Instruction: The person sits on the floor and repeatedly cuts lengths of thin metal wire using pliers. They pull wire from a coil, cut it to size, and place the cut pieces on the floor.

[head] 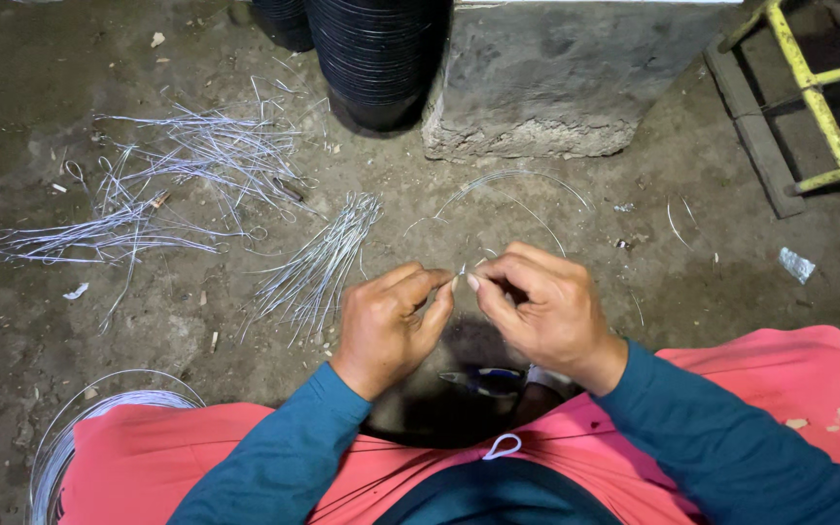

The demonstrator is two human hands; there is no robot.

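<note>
My left hand (pixel 391 321) and my right hand (pixel 542 309) meet over the dirt floor, fingertips pinched together on a thin silvery wire (pixel 512 180) that curves away in loops toward the concrete block. Both thumbs press at the same spot on the wire. Just left of my left hand lies a bundle of cut wire pieces (pixel 318 262). Pliers with blue handles (pixel 483 379) rest on the ground below my hands, between my knees in pink trousers.
More cut wires (pixel 177 175) are scattered at the far left. A wire coil (pixel 80 428) sits by my left knee. Stacked black pots (pixel 376 58), a concrete block (pixel 556 87) and a yellow metal frame (pixel 814 97) stand ahead.
</note>
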